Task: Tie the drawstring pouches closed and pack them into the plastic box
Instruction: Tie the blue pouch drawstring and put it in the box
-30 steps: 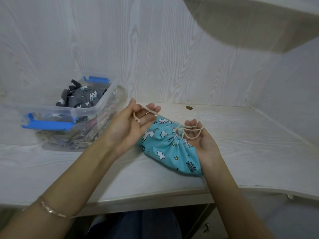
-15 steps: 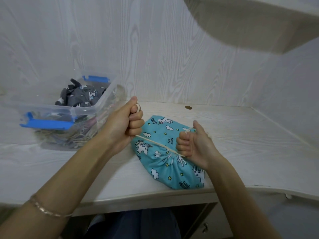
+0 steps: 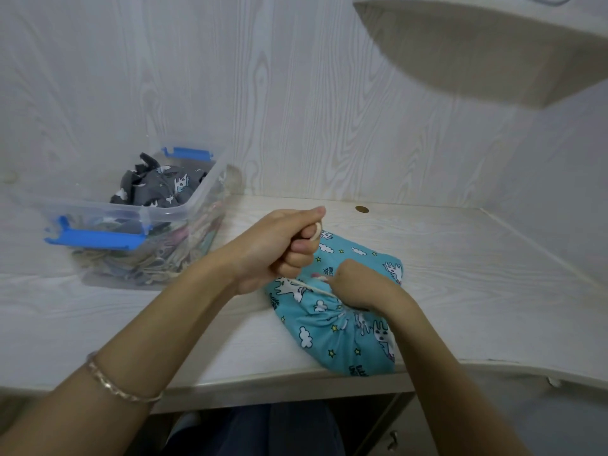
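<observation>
A turquoise drawstring pouch (image 3: 339,337) with white clouds and animals lies on the desk near its front edge, its mouth gathered. My left hand (image 3: 279,248) is a fist above the pouch's left side, closed on the cream drawstring (image 3: 312,287), which runs taut down to my right hand (image 3: 358,284). My right hand rests on the pouch at the gathered mouth and grips the cord's other end. A clear plastic box (image 3: 184,209) with blue latches stands at the left, holding a dark grey pouch (image 3: 158,189) on top of other pouches.
The pale wood desk (image 3: 477,291) has a wall behind and a side panel on the right. A shelf (image 3: 493,44) overhangs at the upper right. A small brown cap (image 3: 361,209) sits in the desk near the back wall.
My open hands closed into fists on the cord and pulled it taut, cinching the pouch's mouth. My right hand has since dropped onto the pouch and my left fist has risen.
</observation>
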{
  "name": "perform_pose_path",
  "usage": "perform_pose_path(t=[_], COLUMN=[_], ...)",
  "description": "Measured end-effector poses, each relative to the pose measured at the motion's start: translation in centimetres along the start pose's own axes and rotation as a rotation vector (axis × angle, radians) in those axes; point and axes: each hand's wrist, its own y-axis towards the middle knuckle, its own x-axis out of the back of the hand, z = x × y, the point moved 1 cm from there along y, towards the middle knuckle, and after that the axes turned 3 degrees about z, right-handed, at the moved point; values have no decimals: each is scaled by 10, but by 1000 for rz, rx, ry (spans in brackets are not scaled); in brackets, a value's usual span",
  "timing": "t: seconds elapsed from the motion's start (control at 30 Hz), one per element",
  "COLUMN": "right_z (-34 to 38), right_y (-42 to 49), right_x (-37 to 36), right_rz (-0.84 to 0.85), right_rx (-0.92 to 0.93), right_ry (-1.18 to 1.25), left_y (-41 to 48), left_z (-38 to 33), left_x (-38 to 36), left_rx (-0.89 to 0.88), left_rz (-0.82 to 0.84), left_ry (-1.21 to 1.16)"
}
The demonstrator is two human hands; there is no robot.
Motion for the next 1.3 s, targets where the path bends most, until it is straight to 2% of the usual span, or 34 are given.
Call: perform_pose_path(t=[0.17,0.3,0.4,0.5,0.57,0.63,0.7,0.77,0.83,0.93,1.1,1.2,1.3], right_z=[-2,-1,3,9,13,17,13,9,6,6,3,3,5], right_y=[6,3,-11,-32,-41,-42,-36,-32,-30,-29,-28,-29,-28], right_x=[-1,-3,1,6,9,10,11,14,16,13,6,5,1], right_rz=[-29,-35,-89,-39,-12,-63,-105,-92,-73,-64,-142,-160,-284], right_rx=[60,164,310,502,558,560,517,479,443,391,373,382,373], right_ry=[247,515,517,577,583,628,771,942,1042,1101,1039,1066,875], left_y=[-6,-8,-1,9,19,29,34,32,26,22,9,1,-6], left_z=[1,-5,-13,-23,-27,-22,-9,5,15,24,26,29,37], left_x=[6,11,19,16,10,5,5,5,2,3,18,25,31], left_rx=[56,17,-59,-138,-178,-150,-67,-8,-31,-117,-236,-224,-177], left_rz=[76,31,-65,-76,-91,-148,-175,-141,-67,-117,-182,-127,-71], left_ry=[-9,-48,-113,-186,-102,183,421,445,447,500,652,641,584])
